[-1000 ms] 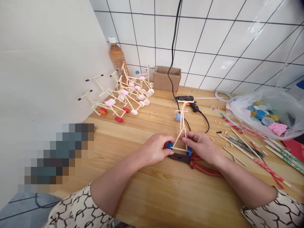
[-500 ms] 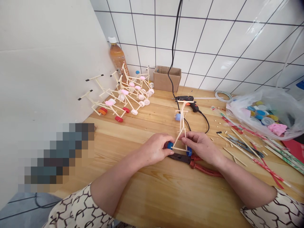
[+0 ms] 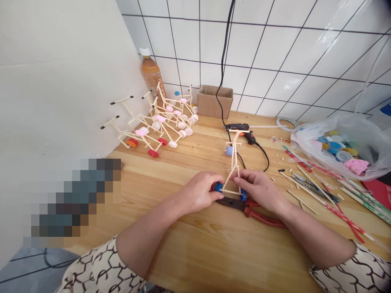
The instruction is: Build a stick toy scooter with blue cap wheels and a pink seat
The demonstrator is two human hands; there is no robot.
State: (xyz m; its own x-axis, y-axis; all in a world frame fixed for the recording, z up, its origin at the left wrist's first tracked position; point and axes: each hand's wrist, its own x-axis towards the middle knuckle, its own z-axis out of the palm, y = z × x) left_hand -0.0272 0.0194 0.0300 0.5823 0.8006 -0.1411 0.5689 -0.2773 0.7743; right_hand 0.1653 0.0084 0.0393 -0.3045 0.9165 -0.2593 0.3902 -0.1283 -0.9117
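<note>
A small frame of wooden sticks (image 3: 233, 162) with blue bottle-cap wheels stands on the wooden table (image 3: 195, 240) in front of me. My left hand (image 3: 198, 191) is closed round the near left blue cap (image 3: 218, 187). My right hand (image 3: 259, 187) pinches the sticks beside the near right blue cap (image 3: 243, 196). A third blue cap (image 3: 228, 150) sits at the frame's far end. Red-handled pliers (image 3: 253, 209) lie on the table just under my hands.
Several finished stick models with pink, white and red caps (image 3: 159, 122) stand at the back left, by an orange drink bottle (image 3: 151, 73). A black glue gun (image 3: 241, 128), a cardboard box (image 3: 214, 101), a bag of caps (image 3: 342, 146), scissors (image 3: 314, 187) and loose sticks lie behind and to the right.
</note>
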